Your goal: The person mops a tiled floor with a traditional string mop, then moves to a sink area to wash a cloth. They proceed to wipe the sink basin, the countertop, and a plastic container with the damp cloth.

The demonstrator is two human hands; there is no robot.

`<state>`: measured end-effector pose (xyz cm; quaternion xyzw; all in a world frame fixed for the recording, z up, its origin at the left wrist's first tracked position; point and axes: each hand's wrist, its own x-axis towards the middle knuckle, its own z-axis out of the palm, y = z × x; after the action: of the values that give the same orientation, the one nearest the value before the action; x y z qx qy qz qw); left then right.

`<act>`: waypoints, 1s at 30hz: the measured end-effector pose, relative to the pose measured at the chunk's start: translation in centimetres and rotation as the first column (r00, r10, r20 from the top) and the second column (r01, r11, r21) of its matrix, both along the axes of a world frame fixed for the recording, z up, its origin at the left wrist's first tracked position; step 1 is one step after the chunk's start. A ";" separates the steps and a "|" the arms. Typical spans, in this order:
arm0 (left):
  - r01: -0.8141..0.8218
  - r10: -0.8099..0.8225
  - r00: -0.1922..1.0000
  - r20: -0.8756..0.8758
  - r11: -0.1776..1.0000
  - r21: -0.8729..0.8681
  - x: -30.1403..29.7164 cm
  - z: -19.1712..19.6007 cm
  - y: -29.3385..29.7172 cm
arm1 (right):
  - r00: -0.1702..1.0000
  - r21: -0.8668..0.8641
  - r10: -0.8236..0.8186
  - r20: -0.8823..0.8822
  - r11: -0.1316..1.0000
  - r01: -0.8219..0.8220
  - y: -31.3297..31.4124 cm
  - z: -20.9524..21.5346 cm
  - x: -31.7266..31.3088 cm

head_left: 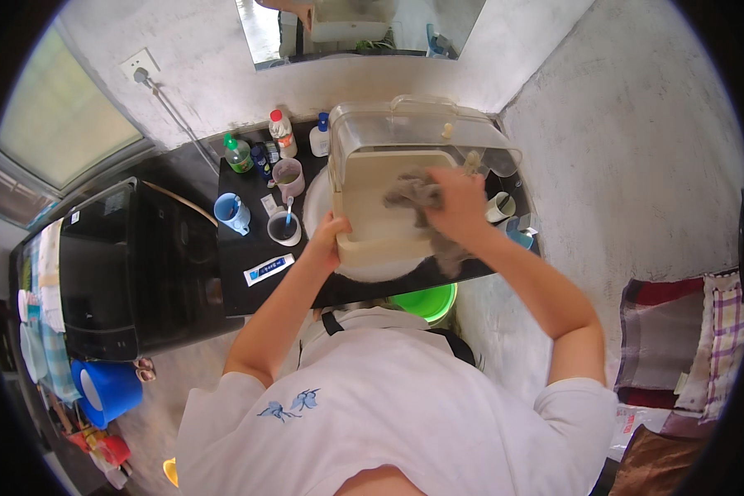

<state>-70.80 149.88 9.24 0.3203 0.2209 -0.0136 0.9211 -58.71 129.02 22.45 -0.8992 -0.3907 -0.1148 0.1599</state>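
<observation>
A cream plastic box (372, 178) with a clear lid (397, 128) tilted up at its far side rests over a white round washbasin (316, 202). My left hand (331, 240) grips the box's near left corner, fingers closed on its rim. In my right hand (459, 205) is a grey-brown cloth (415, 195), bunched over the inside of the box. One end of the cloth hangs down past the box's near edge. The palm side of my right hand is hidden.
On the black counter to the left stand a blue cup (232, 213), a dark mug (284, 228) with a toothbrush, a toothpaste tube (269, 269) and several bottles. A black washing machine (140, 264) is farther left. Below sits a green basin (430, 302). Towels (661, 339) hang at right.
</observation>
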 end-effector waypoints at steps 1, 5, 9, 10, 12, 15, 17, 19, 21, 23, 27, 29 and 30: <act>0.007 -0.007 1.000 0.007 0.999 -0.037 0.0 0.6 -0.9 | 0.989 -0.152 -0.051 -0.136 0.988 0.030 1.5 -0.6 -0.3; 0.097 -0.090 0.988 0.123 0.994 -0.051 -0.1 0.5 -2.9 | 0.784 -0.348 0.001 -0.620 0.896 -0.277 6.4 -6.1 -0.8; 0.048 -0.050 0.997 0.065 0.998 0.031 -0.2 -0.4 -2.7 | 0.792 -0.183 0.380 -0.478 0.839 -0.512 3.5 -9.7 1.7; 0.043 -0.044 0.997 0.065 0.999 0.021 -0.2 -0.1 -2.7 | 0.796 -0.223 0.378 -0.474 0.823 -0.523 2.7 -9.2 2.3; 0.044 -0.044 0.997 0.061 0.999 -0.002 -0.5 0.3 -3.0 | 0.862 -0.352 0.279 -0.423 0.826 -0.440 1.0 -8.9 3.0; 0.044 -0.041 0.997 0.065 0.998 -0.044 -0.1 -0.1 -2.8 | 0.961 -0.528 0.028 -0.276 0.830 -0.176 0.2 -8.7 4.0; 0.033 -0.032 0.999 0.019 0.999 -0.031 0.5 -0.9 -2.7 | 0.967 -0.561 -0.100 -0.234 0.826 -0.050 0.7 -8.4 4.2; -0.015 0.015 1.000 -0.010 0.999 0.053 1.2 -0.8 -2.9 | 0.945 -0.537 -0.094 -0.312 0.838 -0.094 1.0 -7.7 4.1; -0.098 0.102 0.995 -0.010 0.974 0.203 1.7 0.3 -3.0 | 0.899 -0.447 -0.055 -0.434 0.880 -0.162 0.8 -8.0 4.2; -0.063 0.066 0.998 -0.010 0.985 0.163 1.7 1.0 -2.8 | 0.818 -0.285 0.037 -0.574 0.927 -0.243 -0.4 -8.1 5.0; -0.001 0.001 0.999 0.039 1.000 0.023 1.6 -0.2 -2.6 | 0.095 0.273 0.264 -0.960 0.797 0.539 -1.8 -6.4 5.5; -0.043 0.041 0.997 0.066 0.999 0.027 1.8 -0.9 -3.1 | -0.006 0.417 0.644 -0.765 0.502 0.758 -1.4 -5.3 3.7; -0.068 0.065 0.995 0.078 0.997 0.030 1.9 -1.2 -3.3 | -0.012 0.415 0.797 -0.604 0.328 0.848 -0.6 -4.4 2.6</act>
<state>-68.92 146.58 8.06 0.3279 0.1960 0.0330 0.9236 -56.15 128.40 18.06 -0.3603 0.0535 0.3619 0.8581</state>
